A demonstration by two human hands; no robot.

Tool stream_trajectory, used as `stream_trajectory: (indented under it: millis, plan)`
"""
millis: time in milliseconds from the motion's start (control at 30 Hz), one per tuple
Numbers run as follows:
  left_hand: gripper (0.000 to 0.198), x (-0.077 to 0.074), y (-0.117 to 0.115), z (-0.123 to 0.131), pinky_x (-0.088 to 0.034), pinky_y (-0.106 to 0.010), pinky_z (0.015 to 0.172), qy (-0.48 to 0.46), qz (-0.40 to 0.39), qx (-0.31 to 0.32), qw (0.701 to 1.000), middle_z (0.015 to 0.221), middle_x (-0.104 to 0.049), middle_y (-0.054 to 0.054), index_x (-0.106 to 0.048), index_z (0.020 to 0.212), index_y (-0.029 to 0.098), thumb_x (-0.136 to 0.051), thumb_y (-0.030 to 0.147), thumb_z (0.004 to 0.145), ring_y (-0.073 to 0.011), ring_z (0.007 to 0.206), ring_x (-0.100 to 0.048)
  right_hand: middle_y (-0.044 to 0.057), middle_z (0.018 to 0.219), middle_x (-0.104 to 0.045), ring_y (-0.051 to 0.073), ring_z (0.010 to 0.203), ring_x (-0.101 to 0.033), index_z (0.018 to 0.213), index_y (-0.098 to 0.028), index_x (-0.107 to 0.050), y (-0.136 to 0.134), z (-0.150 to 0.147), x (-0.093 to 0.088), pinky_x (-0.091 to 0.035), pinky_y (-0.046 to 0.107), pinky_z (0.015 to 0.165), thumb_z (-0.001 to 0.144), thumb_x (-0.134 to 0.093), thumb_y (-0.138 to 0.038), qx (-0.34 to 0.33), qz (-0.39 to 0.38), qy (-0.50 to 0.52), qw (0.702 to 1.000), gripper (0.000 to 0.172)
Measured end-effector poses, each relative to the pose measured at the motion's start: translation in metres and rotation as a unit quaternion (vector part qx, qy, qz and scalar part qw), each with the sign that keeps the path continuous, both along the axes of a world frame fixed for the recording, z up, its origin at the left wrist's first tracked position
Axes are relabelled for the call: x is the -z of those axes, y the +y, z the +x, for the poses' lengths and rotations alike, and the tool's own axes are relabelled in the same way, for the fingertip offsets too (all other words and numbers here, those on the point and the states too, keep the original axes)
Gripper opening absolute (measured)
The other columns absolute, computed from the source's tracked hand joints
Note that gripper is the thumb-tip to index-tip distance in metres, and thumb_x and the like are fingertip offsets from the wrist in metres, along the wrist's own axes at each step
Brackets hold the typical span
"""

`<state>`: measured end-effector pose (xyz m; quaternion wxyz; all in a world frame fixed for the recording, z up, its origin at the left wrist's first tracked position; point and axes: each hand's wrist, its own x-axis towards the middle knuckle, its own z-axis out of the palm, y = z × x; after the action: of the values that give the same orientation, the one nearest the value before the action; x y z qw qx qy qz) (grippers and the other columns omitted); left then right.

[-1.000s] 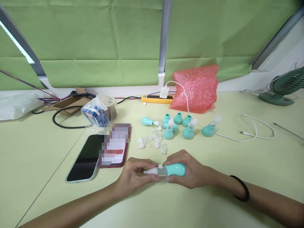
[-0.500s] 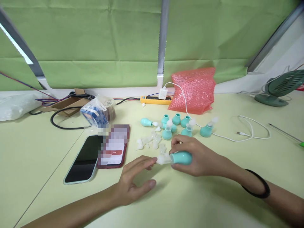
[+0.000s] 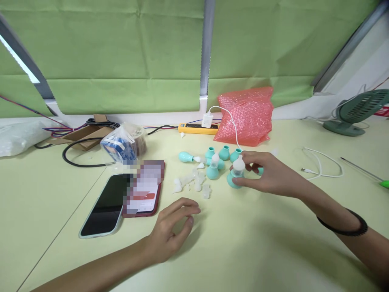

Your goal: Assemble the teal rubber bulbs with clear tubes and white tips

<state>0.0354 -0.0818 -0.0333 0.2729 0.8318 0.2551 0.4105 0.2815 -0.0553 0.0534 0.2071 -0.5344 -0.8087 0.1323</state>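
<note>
My right hand (image 3: 263,172) has its thumb and fingers around a teal bulb nasal aspirator (image 3: 234,181), held upright with its whitish tip (image 3: 239,163) pointing up. My left hand (image 3: 172,233) is empty, its fingers loosely curved and apart from the thumb, over the table in front of the loose pieces. Another aspirator (image 3: 212,172) stands upright just left of the held one. Behind them are several open teal bulbs (image 3: 224,153), and one bulb with a tip (image 3: 186,157) lies on its side. Loose translucent plastic pieces (image 3: 197,180) lie scattered nearby. My right hand partly hides further teal parts.
Two phones (image 3: 103,211) (image 3: 145,190) lie at left, below a bagged blue item (image 3: 121,148). A red bubble-wrap bag (image 3: 244,117) and a yellow power strip (image 3: 194,129) are at the back. A white cable (image 3: 326,162), a screwdriver (image 3: 364,170) and a fan (image 3: 349,113) are at right.
My right hand has carried the aspirator away from my left hand, back and slightly right, turning it from lying sideways to upright. The left fingers no longer touch its tip.
</note>
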Motion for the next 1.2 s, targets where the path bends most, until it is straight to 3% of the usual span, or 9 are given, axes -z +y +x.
stream_trajectory:
  millis: [300, 700, 1033, 1200]
  plan:
    - [0.027, 0.006, -0.001, -0.002, -0.047, -0.027, 0.069, 0.013, 0.002, 0.003, 1.0, 0.094, -0.053, -0.01, -0.056, 0.095, 0.015, -0.041, 0.002, 0.076, -0.0159, 0.084, -0.054, -0.003, 0.056, -0.049, 0.014, 0.053, -0.047, 0.062, -0.021, -0.05, 0.005, 0.034, -0.014, -0.034, 0.023, 0.045, 0.062, -0.059, -0.032, 0.067, -0.025, -0.177, 0.982, 0.014]
    - [0.026, 0.008, 0.001, -0.003, -0.046, -0.028, 0.071, 0.03, 0.007, 0.001, 1.0, 0.095, -0.053, -0.01, -0.056, 0.095, 0.015, -0.041, 0.004, 0.077, -0.0168, 0.086, -0.053, 0.002, 0.076, -0.06, 0.017, 0.062, -0.056, 0.074, -0.021, -0.058, 0.025, 0.056, -0.01, -0.041, 0.026, 0.051, 0.063, -0.058, -0.034, 0.101, -0.06, -0.147, 0.982, 0.018]
    - [0.025, 0.003, -0.001, -0.001, -0.048, -0.028, 0.068, 0.039, 0.024, 0.002, 0.999, 0.092, -0.055, -0.01, -0.056, 0.093, 0.014, -0.04, 0.005, 0.077, -0.0169, 0.082, -0.055, 0.002, 0.077, -0.062, 0.02, 0.065, -0.058, 0.075, -0.021, -0.059, 0.025, 0.064, -0.011, -0.043, 0.031, 0.053, 0.063, -0.06, -0.04, 0.121, 0.011, -0.15, 0.981, 0.023]
    - [0.024, 0.0, -0.001, 0.0, -0.048, -0.028, 0.068, 0.045, 0.024, 0.009, 0.999, 0.091, -0.055, -0.011, -0.056, 0.091, 0.013, -0.04, 0.005, 0.077, -0.0168, 0.082, -0.055, 0.005, 0.082, -0.062, 0.021, 0.061, -0.057, 0.09, -0.023, -0.058, 0.006, 0.05, -0.017, -0.04, 0.03, 0.047, 0.067, -0.057, -0.047, 0.15, 0.134, -0.182, 0.962, 0.033]
